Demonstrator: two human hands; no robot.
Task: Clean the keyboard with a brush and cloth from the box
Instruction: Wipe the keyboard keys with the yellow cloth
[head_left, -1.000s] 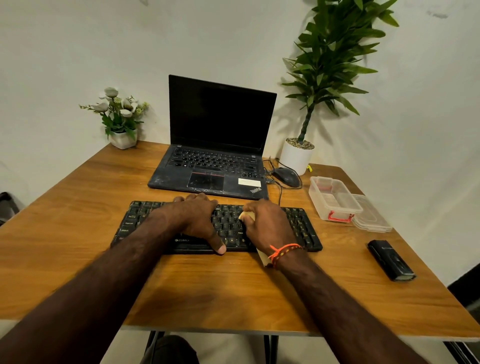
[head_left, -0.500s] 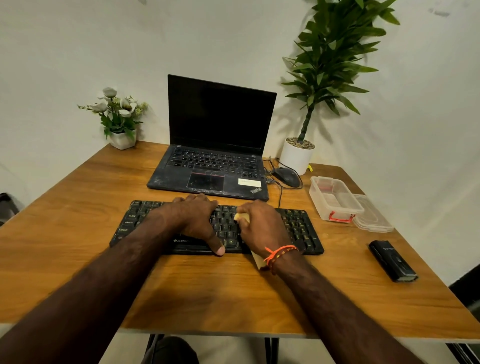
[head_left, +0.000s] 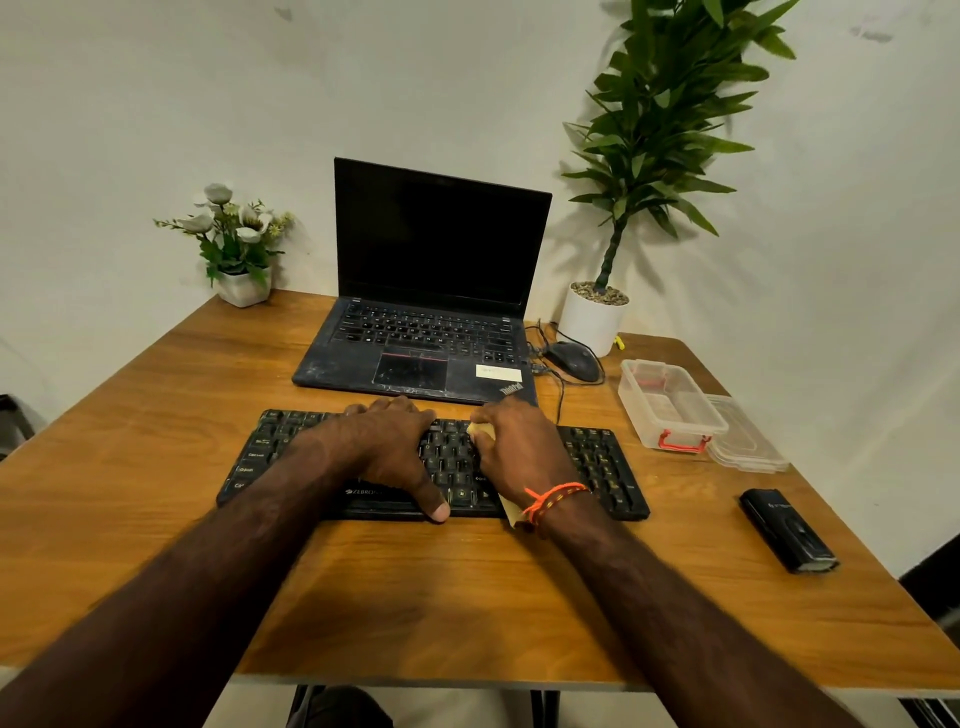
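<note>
**Wiping step in hand: cloth on the key field**

Your left hand (head_left: 384, 457) lies flat over the left-centre of the keyboard (head_left: 597, 462), fingers spread and relaxed across the keys, thumb down at the front edge. It holds nothing; it reads as a brace to keep the board from sliding.

Your right hand (head_left: 519, 457) is curled round a pale yellow cloth (head_left: 480, 430). One corner shows at the knuckles, another pokes out beneath the wrist at the board's front edge. The two hands sit near each other, not touching, with a strip of keys between them.

The box (head_left: 670, 405) stands open to the right of the keyboard, its lid (head_left: 748, 441) just beside it. No brush can be made out in view; the box interior is too indistinct to tell.

Judgement: this is the cloth pass, mid-board. The right block of keys looks untouched by the hand. Next move calls for carrying the cloth rightward along the rows while your left hand keeps its downward press.
</note>
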